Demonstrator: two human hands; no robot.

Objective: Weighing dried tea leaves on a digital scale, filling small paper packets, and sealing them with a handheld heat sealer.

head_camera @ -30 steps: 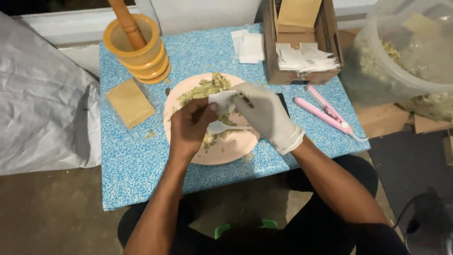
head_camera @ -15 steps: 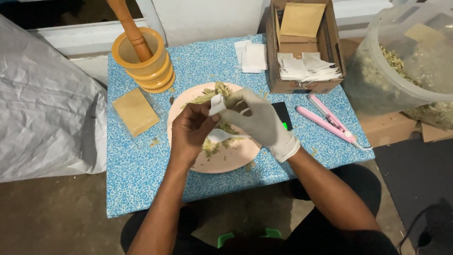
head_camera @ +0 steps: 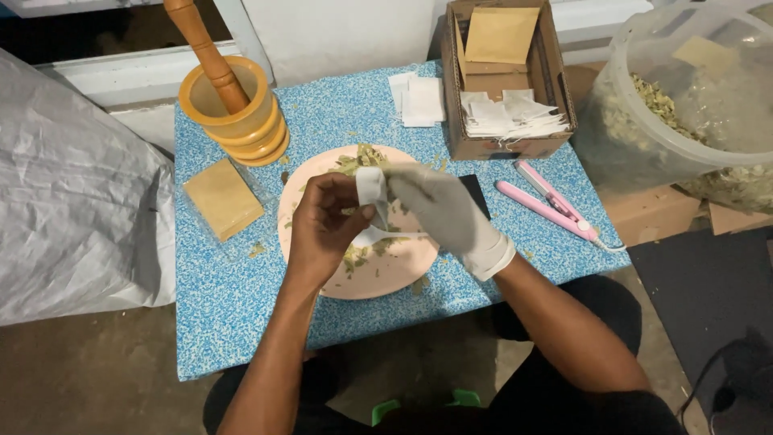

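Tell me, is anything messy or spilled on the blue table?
Yes. Bits of dried herb lie scattered on the blue table beside the pink plate, off the heap. Also, only the right hand wears a glove; the left hand is bare.

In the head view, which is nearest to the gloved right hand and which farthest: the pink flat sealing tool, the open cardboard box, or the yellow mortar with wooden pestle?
Measured from the gloved right hand:
1. Pink flat sealing tool, on the table just to its right.
2. Open cardboard box, at the table's back right.
3. Yellow mortar with wooden pestle, at the back left corner, beyond the left hand.
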